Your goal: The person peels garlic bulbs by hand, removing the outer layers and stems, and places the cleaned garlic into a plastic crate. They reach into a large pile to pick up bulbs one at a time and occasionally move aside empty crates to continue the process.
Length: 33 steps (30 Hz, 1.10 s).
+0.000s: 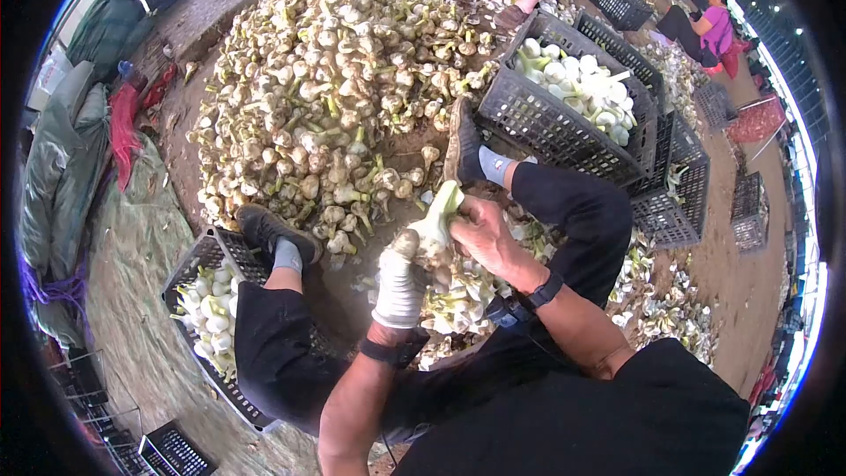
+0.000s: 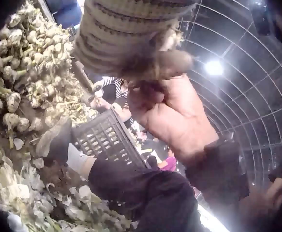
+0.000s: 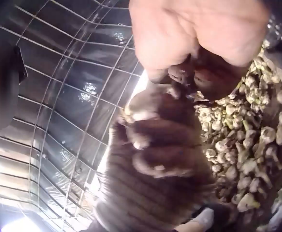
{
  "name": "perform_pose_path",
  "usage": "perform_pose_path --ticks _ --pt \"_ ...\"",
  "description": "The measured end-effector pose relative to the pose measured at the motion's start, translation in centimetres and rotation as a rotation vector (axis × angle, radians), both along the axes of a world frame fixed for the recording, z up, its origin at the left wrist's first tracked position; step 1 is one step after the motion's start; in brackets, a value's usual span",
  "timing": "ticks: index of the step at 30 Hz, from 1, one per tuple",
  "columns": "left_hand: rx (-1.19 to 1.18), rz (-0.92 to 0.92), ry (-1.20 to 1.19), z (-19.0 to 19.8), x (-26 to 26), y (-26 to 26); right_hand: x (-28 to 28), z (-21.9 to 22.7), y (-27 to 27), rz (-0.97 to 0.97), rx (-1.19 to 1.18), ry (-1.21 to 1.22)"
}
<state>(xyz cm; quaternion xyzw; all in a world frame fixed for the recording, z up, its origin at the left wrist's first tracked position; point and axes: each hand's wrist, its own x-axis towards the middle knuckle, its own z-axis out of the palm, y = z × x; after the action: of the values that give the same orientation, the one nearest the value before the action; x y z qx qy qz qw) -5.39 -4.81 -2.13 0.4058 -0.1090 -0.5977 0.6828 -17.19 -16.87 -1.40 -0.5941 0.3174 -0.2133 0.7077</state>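
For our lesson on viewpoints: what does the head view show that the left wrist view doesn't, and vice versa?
Only head: the held pale-green garlic stalk and, at lower left, peeled white garlic bulbs.

Only left wrist: a broad sweep of arched metal roof ribs.

Both: the brownish-white garlic heap, bare right hand and white-gloved left hand.

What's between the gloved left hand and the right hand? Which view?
A garlic with a pale green stalk, gripped by the left hand; the head view shows it.
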Motion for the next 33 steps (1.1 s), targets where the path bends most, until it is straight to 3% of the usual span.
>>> perform_pose_path --ticks 2,5,8,9,10,12,16,18,19,20,22,24,26,28,29,30,32,33 --pt "-0.046 0.008 0.064 0.7 -0.2 -0.4 -0.3 0.0 -0.3 0.043 -0.029 -0.045" --pt "0.015 0.083 -0.074 0.8 -0.3 -0.7 -1.1 -0.4 0.1 0.085 0.383 -0.300" --pt "0.138 -0.012 -0.262 0.5 0.4 -0.5 -0.7 1.1 0.9 0.087 0.210 -0.183" --pt "0.125 -0.151 -0.234 0.4 1.3 -0.1 -0.5 1.0 1.2 0.035 0.214 -0.108" --pt "0.123 -0.152 -0.237 0.0 1.1 -0.3 -0.5 0.7 1.3 0.034 0.212 -0.110" --pt "-0.020 0.157 -0.434 -1.0 0.0 -0.8 -0.2 0.1 1.4 -0.038 0.222 -0.163" --pt "0.004 0.243 -0.833 0.2 -1.0 -0.8 -0.1 0.5 1.5 -0.081 0.238 -0.149" --pt "0.013 0.077 -0.309 -0.8 0.3 -0.4 -0.7 -0.1 1.4 -0.045 0.281 -0.196" --pt "0.029 -0.060 0.050 1.4 0.5 -0.3 -0.9 0.0 1.5 -0.038 0.385 -0.250" --pt "0.030 0.015 0.084 1.5 -0.3 -1.5 -1.0 0.1 1.5 -0.028 0.490 -0.305" --pt "0.006 -0.151 0.005 1.7 0.5 -1.0 -0.7 0.2 1.4 -0.005 0.503 -0.324" --pt "0.095 -0.140 -0.050 1.0 0.6 -1.0 -0.4 1.5 1.5 -0.029 0.254 -0.187" --pt "0.081 -0.160 -0.218 0.4 0.5 -0.7 -0.6 1.5 1.6 -0.010 0.202 -0.150" --pt "0.109 -0.009 -0.354 -2.0 0.2 -0.6 -1.1 0.7 1.5 -0.002 -0.101 0.211" --pt "0.071 0.059 -0.518 -1.9 -0.2 -0.6 -1.4 -1.5 1.3 -0.002 -0.196 0.136" --pt "0.032 0.129 -0.682 -1.6 -0.6 -0.8 -1.2 -4.9 1.0 -0.051 -0.367 -0.096" --pt "0.000 0.148 -0.568 -0.8 -0.9 -0.7 -1.5 -1.7 1.4 -0.043 0.182 -0.188" --pt "-0.002 0.069 -0.401 -1.1 -0.4 -0.3 -1.5 0.1 1.6 -0.047 0.185 -0.115"
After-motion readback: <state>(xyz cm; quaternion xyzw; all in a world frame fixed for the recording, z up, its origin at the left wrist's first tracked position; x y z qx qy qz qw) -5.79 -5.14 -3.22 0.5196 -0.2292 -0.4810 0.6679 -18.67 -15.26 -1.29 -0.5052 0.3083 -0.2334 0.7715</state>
